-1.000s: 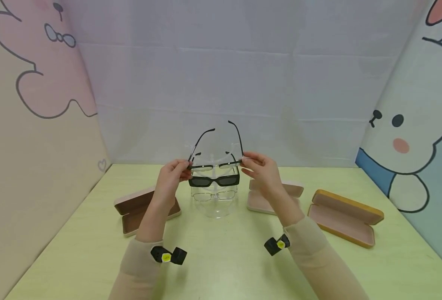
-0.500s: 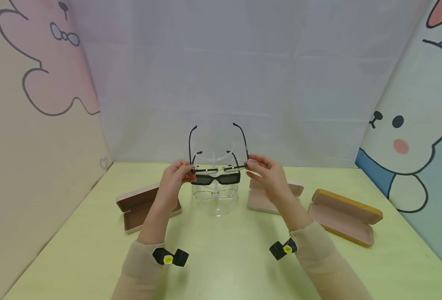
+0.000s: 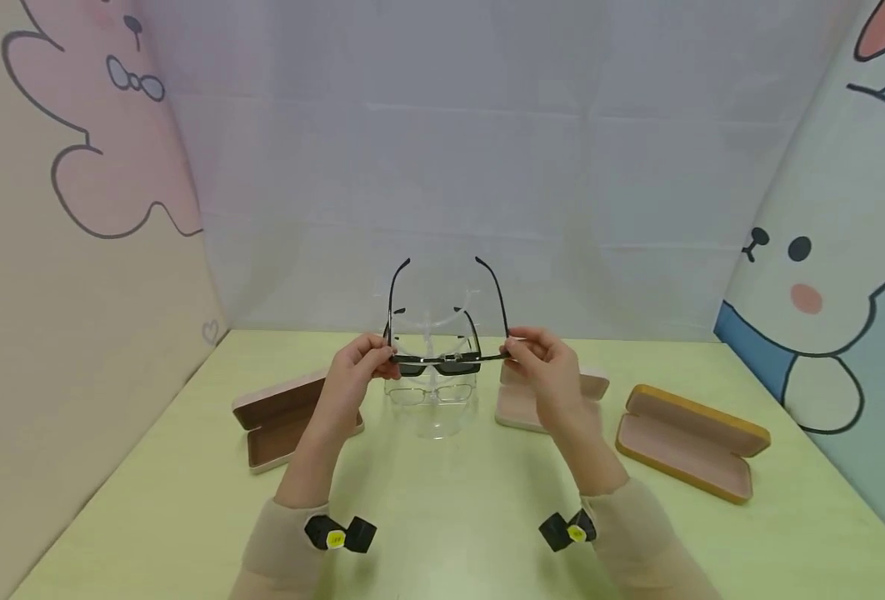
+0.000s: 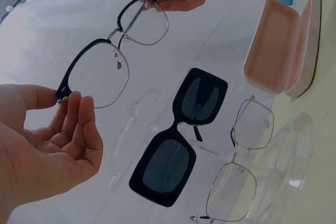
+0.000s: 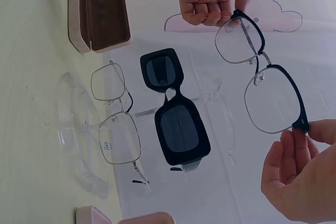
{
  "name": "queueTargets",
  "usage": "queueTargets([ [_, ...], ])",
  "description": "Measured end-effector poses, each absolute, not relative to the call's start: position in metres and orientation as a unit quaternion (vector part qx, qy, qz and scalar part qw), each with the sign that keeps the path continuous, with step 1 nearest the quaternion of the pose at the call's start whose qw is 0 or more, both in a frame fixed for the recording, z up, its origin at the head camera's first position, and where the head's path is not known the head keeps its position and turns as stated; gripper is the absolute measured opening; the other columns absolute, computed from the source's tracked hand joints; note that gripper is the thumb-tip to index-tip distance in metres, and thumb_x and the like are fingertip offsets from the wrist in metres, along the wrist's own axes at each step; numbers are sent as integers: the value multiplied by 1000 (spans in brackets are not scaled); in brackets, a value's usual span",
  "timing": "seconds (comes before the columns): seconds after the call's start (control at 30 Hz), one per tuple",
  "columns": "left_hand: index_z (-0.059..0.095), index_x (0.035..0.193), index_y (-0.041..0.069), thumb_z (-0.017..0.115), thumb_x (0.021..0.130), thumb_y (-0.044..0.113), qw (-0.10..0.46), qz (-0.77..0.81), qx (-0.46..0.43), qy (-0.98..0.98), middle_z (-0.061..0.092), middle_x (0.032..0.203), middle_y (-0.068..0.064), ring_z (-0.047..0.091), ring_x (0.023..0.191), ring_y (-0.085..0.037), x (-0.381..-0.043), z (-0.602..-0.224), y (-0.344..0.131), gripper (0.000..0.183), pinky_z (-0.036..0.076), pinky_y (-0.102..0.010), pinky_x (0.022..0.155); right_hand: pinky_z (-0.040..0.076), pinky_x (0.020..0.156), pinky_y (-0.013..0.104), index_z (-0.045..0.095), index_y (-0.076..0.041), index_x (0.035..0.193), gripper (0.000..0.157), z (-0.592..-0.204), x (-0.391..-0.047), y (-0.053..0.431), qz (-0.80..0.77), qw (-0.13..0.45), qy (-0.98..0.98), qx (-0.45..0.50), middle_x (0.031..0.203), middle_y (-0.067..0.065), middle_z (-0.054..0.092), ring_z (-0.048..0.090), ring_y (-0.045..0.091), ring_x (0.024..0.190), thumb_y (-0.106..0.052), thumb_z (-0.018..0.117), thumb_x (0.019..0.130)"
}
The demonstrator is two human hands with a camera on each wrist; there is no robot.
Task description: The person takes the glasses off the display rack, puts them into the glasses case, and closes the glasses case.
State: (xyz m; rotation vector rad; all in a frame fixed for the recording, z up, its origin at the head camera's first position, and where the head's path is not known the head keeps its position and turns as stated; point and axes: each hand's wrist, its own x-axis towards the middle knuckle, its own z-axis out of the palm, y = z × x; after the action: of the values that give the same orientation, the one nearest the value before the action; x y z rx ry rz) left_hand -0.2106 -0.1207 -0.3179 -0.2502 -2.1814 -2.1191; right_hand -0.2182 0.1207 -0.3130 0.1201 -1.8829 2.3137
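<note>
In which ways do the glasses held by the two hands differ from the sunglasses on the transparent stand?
The held glasses have clear lenses; the sunglasses have dark ones. The held glasses have black upper rims and thin metallic lower rims; the sunglasses have thick black rims all round. The held glasses are pinched by the left hand and right hand; the sunglasses sit on the transparent stand. Both have black on the frame.
</note>
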Motion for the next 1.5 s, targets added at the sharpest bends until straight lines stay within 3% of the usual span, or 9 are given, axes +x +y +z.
queueTargets([
  [0.43, 53, 96, -4, 52, 92, 14, 37, -674, -107, -730, 59, 72, 2, 59, 73, -12, -204, -316, -113, 18, 47, -29, 81, 51, 76, 21, 59, 6, 106, 22, -319, -198, 127, 743, 175, -643, 62, 77, -7, 66, 63, 8, 77, -2, 60, 85],
  [0.97, 57, 91, 1, 58, 89, 12, 107, -655, -125, -738, 59, 81, -5, 61, 75, -15, -186, -304, -108, 12, 48, -26, 81, 51, 75, 21, 60, 7, 106, 25, -310, -187, 135, 718, 175, -668, 85, 81, -8, 65, 62, 8, 79, -2, 64, 83],
  [1.17, 61, 89, 2, 62, 86, 14, 140, -632, -109, -754, 61, 84, -8, 61, 77, -12, -183, -303, -105, 12, 48, -26, 76, 52, 72, 22, 63, 8, 100, 25, -310, -186, 137, 708, 203, -670, 95, 82, -5, 68, 64, 9, 78, -5, 69, 79],
  [1.33, 62, 92, 0, 62, 86, 10, 139, -658, -107, -732, 63, 91, -14, 62, 77, -12, -183, -303, -102, 12, 50, -26, 76, 53, 70, 24, 64, 10, 97, 24, -310, -186, 139, 699, 219, -671, 114, 82, -4, 69, 65, 10, 78, -4, 69, 79],
  [1.5, 62, 103, 1, 62, 85, 7, 141, -679, -96, -714, 63, 98, -10, 63, 77, -10, -185, -304, -102, 19, 51, -25, 78, 53, 72, 23, 67, 8, 95, 21, -310, -185, 139, 675, 224, -691, 128, 83, -6, 69, 65, 10, 79, -6, 68, 79],
])
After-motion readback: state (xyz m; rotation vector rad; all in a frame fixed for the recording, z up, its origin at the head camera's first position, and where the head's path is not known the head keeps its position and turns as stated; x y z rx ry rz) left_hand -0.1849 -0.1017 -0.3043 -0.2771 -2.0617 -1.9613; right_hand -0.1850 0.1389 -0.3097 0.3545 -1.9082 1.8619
